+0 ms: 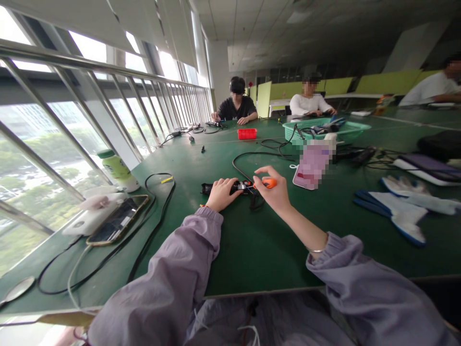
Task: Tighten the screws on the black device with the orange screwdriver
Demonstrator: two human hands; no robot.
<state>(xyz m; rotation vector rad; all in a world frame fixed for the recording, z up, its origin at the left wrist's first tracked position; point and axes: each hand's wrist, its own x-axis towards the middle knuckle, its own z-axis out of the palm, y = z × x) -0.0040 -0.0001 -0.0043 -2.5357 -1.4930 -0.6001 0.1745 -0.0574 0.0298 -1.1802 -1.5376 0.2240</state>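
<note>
On the green table, my left hand (pixel 222 193) lies over a black device (pixel 207 188) and presses it down, fingers wrapped over its body. Silver and orange parts and small wires show at the device's right end. In my right hand (pixel 276 193) is an orange-handled screwdriver (pixel 269 183), whose shaft points left to the exposed end of the device. The tip itself is too small to make out. A black cable (pixel 236 162) curves behind the device.
A phone (pixel 312 166) lies beyond my right hand, near a green basket (pixel 360 128) of items. Gloves (pixel 406 204) lie right. A red box (pixel 247 134) stands ahead. Left are a bottle (pixel 120 174), another phone (pixel 117 222) and cables. People sit across the table.
</note>
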